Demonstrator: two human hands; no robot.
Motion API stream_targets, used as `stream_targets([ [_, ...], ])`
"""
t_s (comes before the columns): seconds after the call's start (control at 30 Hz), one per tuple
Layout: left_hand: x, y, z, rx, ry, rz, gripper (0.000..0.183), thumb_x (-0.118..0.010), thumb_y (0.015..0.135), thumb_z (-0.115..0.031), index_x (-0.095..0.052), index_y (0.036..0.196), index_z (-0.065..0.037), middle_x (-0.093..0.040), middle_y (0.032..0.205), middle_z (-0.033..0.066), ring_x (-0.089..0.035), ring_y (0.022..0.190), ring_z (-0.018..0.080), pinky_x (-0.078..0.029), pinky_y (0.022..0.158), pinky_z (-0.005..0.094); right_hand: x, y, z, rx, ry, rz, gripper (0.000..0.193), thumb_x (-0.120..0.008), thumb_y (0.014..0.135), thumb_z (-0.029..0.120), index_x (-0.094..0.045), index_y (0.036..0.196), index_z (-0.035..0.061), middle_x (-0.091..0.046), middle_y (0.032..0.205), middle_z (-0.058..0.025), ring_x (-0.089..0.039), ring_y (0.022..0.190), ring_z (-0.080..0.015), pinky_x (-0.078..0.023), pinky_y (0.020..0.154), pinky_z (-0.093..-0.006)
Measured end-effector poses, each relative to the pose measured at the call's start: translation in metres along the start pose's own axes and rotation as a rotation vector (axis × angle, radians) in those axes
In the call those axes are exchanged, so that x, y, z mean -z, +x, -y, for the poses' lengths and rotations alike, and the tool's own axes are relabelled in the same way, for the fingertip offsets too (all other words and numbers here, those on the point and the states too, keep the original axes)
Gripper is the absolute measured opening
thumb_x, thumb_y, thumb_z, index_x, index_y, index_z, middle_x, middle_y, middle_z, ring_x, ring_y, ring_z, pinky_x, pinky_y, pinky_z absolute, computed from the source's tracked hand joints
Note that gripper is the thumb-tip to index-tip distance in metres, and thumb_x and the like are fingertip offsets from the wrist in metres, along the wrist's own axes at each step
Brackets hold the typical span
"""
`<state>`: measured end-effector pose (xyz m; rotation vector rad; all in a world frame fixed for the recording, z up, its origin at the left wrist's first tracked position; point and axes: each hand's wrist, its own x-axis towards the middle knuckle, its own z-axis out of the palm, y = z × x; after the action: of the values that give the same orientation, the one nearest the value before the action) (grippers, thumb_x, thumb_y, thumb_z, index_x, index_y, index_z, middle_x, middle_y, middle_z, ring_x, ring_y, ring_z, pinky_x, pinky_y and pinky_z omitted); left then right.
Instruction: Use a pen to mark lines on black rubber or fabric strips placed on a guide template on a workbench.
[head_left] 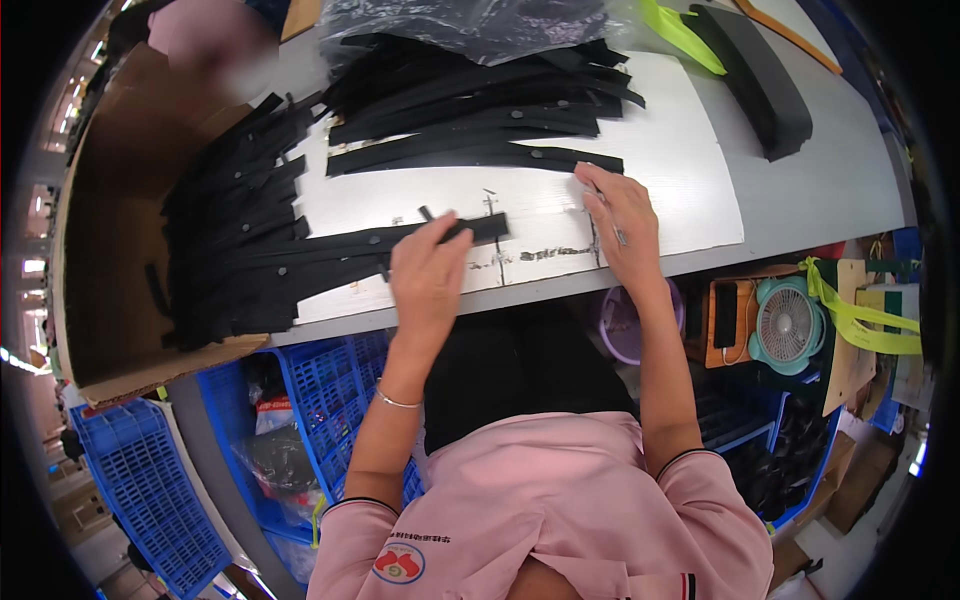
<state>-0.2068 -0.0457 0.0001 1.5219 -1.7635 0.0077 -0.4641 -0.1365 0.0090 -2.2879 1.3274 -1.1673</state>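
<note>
My left hand [425,280] is over the white board, its fingers closed on a black fabric strip [490,228] near that strip's right end. The strip runs left toward a heap of similar black strips [225,225] in a cardboard box. My right hand [628,225] has its fingers bent around a thin silvery pen-like tool [619,237], whose kind I cannot make out. Its fingertips are at the right end of another black strip [480,156], which lies across the board and carries a small round grey dot. Whether they touch that strip I cannot tell.
Beyond my hands, more black strips [460,90] lie beside a clear plastic bag [480,25]. Dark marks line the white board [690,200]. A long black padded piece [755,85] rests at the right. Blue crates [330,390] and a teal fan [787,325] are below the table edge.
</note>
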Motion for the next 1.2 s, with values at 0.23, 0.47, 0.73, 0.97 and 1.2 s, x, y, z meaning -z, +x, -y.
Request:
stream_targets([
  [0.23, -0.011, 0.007, -0.027, 0.123, -0.198, 0.083, 0.029, -0.079, 0.086, -0.002, -0.074, 0.114, -0.001, -0.067, 0.132, 0.0150, -0.062, 0.128, 0.0351, -0.052, 0.105, 0.0416, 0.006, -0.013, 0.022, 0.138, 0.097, -0.046, 0.043, -0.073, 0.088, -0.003, -0.067, 0.129, 0.0064, -0.075, 0.115, -0.0101, -0.070, 0.105, -0.0288, -0.049, 0.099, -0.0422],
  [0.47, 0.006, 0.006, 0.011, 0.107, -0.093, 0.182, 0.029, -0.071, 0.096, -0.012, -0.072, 0.123, -0.003, -0.063, 0.142, 0.0160, -0.055, 0.137, 0.0365, -0.039, 0.118, 0.0491, -0.022, -0.031, 0.051, 0.208, -0.071, 0.237, 0.043, -0.075, 0.090, 0.007, -0.066, 0.132, 0.0092, -0.069, 0.133, -0.0075, -0.061, 0.131, -0.0256, -0.040, 0.115, -0.0460],
  [0.73, 0.033, -0.002, 0.024, 0.224, 0.118, 0.077, 0.041, -0.066, 0.101, -0.022, -0.065, 0.137, -0.003, -0.056, 0.151, 0.0162, -0.040, 0.149, 0.0396, -0.017, 0.126, 0.0575, 0.001, -0.056, 0.034, 0.135, -0.183, 0.146, 0.046, -0.078, 0.087, 0.011, -0.065, 0.132, 0.0111, -0.068, 0.134, -0.0072, -0.060, 0.128, -0.0276, -0.036, 0.117, -0.0497],
  [0.97, 0.024, -0.042, -0.003, 0.209, 0.135, 0.138, 0.058, -0.068, 0.100, -0.025, -0.053, 0.150, -0.001, -0.048, 0.158, 0.0158, -0.032, 0.153, 0.0394, -0.011, 0.125, 0.0630, 0.044, -0.072, -0.008, -0.014, -0.352, 0.022, 0.040, -0.069, 0.095, 0.005, -0.067, 0.135, 0.0097, -0.070, 0.134, -0.0047, -0.059, 0.127, -0.0275, -0.033, 0.121, -0.0496],
  [1.2, 0.040, -0.058, 0.006, 0.342, 0.174, 0.117, 0.058, -0.068, 0.100, -0.028, -0.053, 0.151, -0.005, -0.047, 0.161, 0.0131, -0.031, 0.155, 0.0353, -0.003, 0.126, 0.0601, 0.039, -0.073, -0.012, 0.026, -0.308, -0.018, 0.037, -0.065, 0.098, 0.003, -0.067, 0.134, 0.0069, -0.070, 0.132, -0.0051, -0.061, 0.123, -0.0255, -0.034, 0.120, -0.0492],
])
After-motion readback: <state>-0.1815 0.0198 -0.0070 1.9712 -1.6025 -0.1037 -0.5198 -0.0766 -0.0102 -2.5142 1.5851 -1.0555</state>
